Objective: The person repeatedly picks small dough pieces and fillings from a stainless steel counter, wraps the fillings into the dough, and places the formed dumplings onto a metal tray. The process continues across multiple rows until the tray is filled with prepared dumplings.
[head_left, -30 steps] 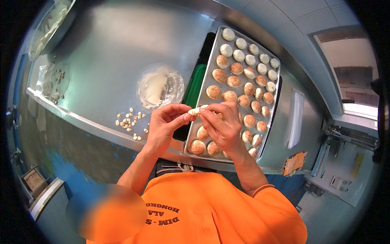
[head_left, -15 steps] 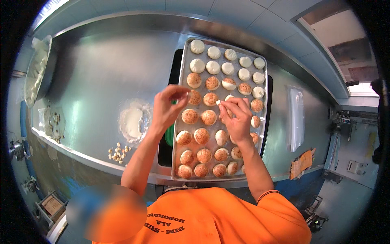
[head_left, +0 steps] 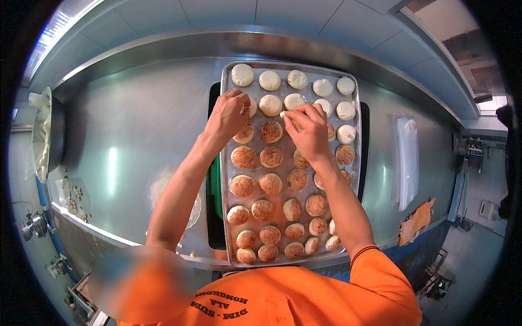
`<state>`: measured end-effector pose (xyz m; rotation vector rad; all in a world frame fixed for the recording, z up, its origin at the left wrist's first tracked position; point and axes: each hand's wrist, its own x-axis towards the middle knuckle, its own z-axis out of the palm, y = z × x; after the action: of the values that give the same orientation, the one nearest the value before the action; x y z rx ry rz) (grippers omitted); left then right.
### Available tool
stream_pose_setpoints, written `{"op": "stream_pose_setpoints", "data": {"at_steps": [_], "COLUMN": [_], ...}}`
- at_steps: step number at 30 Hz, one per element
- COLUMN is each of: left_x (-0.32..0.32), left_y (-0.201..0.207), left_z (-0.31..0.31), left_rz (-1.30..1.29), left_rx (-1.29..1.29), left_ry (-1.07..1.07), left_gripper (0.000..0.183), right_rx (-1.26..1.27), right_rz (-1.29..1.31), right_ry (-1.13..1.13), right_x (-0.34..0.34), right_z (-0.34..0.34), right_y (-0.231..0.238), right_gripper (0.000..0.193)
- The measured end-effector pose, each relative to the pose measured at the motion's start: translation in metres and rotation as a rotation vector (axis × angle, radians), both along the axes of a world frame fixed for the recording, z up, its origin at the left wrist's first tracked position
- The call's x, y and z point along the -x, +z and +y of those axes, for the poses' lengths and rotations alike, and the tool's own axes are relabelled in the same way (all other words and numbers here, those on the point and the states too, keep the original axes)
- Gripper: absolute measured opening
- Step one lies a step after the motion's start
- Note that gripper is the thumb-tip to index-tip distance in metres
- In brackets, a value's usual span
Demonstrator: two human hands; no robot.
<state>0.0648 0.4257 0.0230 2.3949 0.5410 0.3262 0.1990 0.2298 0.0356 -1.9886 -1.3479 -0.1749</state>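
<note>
A metal baking tray [head_left: 283, 64] holds rows of round buns. The far rows are plain white buns [head_left: 269, 81]; the nearer ones have brown streaked tops, such as the bun [head_left: 243, 186]. My left hand [head_left: 229, 114] is closed, its fingers at the left bun of the second row from the far end; anything they pinch is hidden. Between the thumb and fingers of my right hand [head_left: 309, 129] is a small white piece [head_left: 282, 114], held above the buns right of the left hand. Small pale pieces [head_left: 181, 251] lie on the counter beside my left forearm.
The tray lies on a steel counter [head_left: 136, 108], above a dark recess with a green object [head_left: 214, 187]. White paste [head_left: 159, 187] is partly behind my left forearm. A plastic-lined bowl [head_left: 44, 136] stands far left, a clear bag [head_left: 73, 198] nearby. Right: plastic sheets [head_left: 406, 163], an orange cloth [head_left: 416, 223].
Both hands have moved to farther rows of buns, the left now at a white bun. The view has shifted, so the tray appears lower. The white piece stays in the right hand.
</note>
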Motion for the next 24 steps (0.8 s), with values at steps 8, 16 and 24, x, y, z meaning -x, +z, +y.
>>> {"op": "stream_pose_setpoints", "data": {"at_steps": [8, 16, 24], "left_x": [0.008, -0.002, -0.025], "left_y": [0.021, 0.015, 0.008], "left_z": [0.003, -0.003, -0.004], "left_rz": [0.038, 0.172, 0.397], "left_rx": [-0.031, -0.18, -0.325], "left_ry": [0.044, 0.049, -0.009], "left_gripper": [0.033, 0.061, 0.055], "right_rx": [0.193, 0.216, 0.529], "right_rz": [-0.344, -0.203, -0.041], "right_ry": [0.108, 0.131, 0.052], "right_x": [-0.021, -0.021, -0.02], "right_z": [0.037, 0.041, 0.068], "right_y": [-0.019, -0.013, -0.017], "right_gripper": [0.016, 0.015, 0.051]}}
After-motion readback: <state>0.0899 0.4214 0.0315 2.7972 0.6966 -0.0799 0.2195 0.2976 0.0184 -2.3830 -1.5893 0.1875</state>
